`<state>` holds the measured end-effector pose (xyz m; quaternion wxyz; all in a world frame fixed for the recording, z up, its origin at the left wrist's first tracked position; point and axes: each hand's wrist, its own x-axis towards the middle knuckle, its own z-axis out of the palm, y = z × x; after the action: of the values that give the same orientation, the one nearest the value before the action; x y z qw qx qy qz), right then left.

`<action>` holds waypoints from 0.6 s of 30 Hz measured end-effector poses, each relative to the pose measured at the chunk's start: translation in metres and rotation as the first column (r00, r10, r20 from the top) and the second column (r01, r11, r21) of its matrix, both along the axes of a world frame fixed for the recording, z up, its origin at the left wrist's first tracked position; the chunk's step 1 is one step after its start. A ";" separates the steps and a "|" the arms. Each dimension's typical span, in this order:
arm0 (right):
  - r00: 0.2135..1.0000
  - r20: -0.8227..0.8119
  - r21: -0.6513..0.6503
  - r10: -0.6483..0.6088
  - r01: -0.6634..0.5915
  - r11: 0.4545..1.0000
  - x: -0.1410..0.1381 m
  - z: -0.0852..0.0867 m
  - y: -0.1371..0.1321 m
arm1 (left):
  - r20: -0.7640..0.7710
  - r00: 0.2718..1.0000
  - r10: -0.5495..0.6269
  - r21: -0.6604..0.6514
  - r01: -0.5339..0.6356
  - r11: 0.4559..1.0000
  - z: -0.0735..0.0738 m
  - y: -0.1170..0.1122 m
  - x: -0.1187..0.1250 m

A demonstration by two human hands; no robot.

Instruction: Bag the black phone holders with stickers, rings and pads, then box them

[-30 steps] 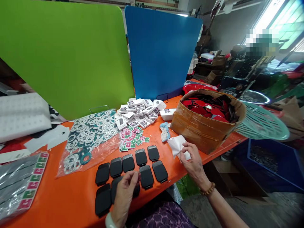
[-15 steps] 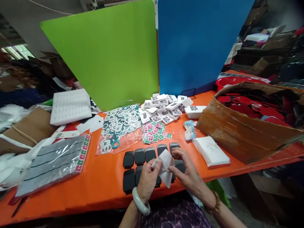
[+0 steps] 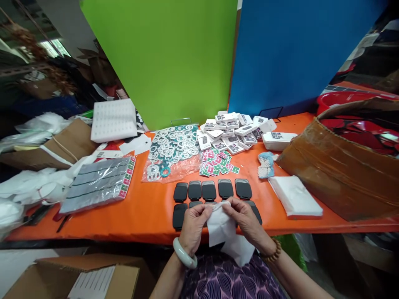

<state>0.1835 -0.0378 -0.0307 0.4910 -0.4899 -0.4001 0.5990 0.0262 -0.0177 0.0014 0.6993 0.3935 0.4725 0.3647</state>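
Note:
Between my two hands hangs a thin white tissue-like sheet [image 3: 220, 226], pinched along its top edge. My left hand [image 3: 195, 226], a pale bangle at its wrist, grips the left corner. My right hand [image 3: 246, 218], with a beaded bracelet, pinches the right side. Another white piece [image 3: 240, 249] drapes lower, over the purple patterned clothing; whether it belongs to the same sheet I cannot tell. Flat black rounded-corner cases [image 3: 209, 190] lie in two rows on the orange table just beyond my hands, the nearer row partly hidden by them.
Small white boxes [image 3: 230, 128] are heaped at the back, near green and pink stickers [image 3: 216, 162] and a bag of white rings [image 3: 174, 145]. At right lie a white wrapped pack [image 3: 296, 197], a blue-white cloth [image 3: 266, 165] and a cardboard box [image 3: 330, 174]. A bagged grey stack [image 3: 96, 182] lies left.
The white sheet has opened out and now hangs down between both hands. My right hand has closed onto its edge. The view has shifted, so the table's things appear further right.

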 end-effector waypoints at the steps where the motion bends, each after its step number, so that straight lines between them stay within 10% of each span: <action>1: 1.000 -0.019 -0.014 -0.018 0.018 1.000 -0.002 -0.005 0.003 | 0.030 0.999 0.039 -0.034 -0.038 0.999 -0.004 0.001 0.002; 7: 0.984 0.157 0.119 -0.079 0.061 0.991 0.018 -0.012 0.013 | 0.029 0.979 0.202 -0.048 -0.201 0.978 -0.027 0.021 0.003; 11: 0.823 0.461 0.198 -0.332 0.270 0.942 0.062 -0.025 -0.048 | -0.038 0.972 0.232 -0.016 -0.233 0.972 -0.031 0.024 -0.016; 13: 0.680 0.612 0.146 -0.404 0.405 0.902 0.075 -0.048 -0.089 | -0.080 0.969 0.234 -0.026 -0.237 0.971 -0.032 0.022 -0.026; 15: 0.707 0.671 -0.050 -0.223 0.344 0.938 0.077 -0.081 -0.116 | -0.100 0.968 0.230 -0.048 -0.236 0.971 -0.033 0.019 -0.030; 18: 0.714 0.628 -0.197 -0.310 0.531 0.824 0.066 -0.128 -0.120 | -0.113 0.971 0.211 -0.065 -0.219 0.974 -0.031 0.015 -0.027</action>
<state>0.2493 -0.1577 -0.1589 0.3742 -0.8069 -0.2852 0.3571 -0.0005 -0.0022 -0.0295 0.6444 0.3316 0.5621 0.3986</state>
